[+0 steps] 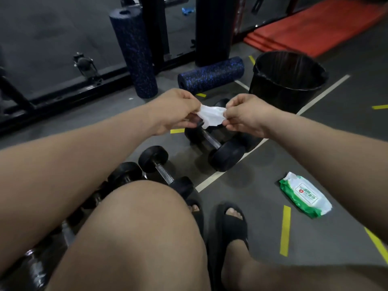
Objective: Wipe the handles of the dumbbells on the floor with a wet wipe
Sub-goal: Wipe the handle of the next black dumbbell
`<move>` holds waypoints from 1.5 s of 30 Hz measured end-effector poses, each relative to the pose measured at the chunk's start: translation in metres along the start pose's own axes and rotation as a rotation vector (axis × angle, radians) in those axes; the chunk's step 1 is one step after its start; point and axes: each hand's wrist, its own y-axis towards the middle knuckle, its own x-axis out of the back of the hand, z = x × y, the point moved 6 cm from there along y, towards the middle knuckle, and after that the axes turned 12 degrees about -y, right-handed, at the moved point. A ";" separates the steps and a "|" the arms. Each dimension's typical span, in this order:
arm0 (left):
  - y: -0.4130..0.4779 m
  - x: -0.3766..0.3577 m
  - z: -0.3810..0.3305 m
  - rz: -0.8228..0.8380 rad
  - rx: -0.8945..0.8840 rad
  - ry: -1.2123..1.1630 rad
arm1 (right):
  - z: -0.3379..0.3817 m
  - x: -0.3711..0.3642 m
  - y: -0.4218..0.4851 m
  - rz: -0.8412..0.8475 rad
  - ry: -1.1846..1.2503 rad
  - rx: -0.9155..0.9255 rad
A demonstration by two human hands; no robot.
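Observation:
A crumpled white wet wipe (212, 115) hangs in the air between both hands. My left hand (177, 111) pinches its left end and my right hand (246, 115) pinches its right end. Directly below them a large black dumbbell (226, 155) with a metal handle lies on the grey floor. A smaller black dumbbell (162, 165) lies nearer, by my knee. More dumbbells (117, 181) lie to the left, partly hidden behind my left arm and knee.
A green and white wet-wipe pack (304, 195) lies on the floor at the right. A black lined bin (287, 80) stands behind the hands. Two blue foam rollers (134, 53) and a black rack frame (63, 95) are farther back. Red mats (315, 28) are top right.

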 end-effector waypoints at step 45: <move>0.263 0.049 0.170 -0.289 0.011 0.512 | -0.151 0.002 0.269 0.143 -0.430 -0.027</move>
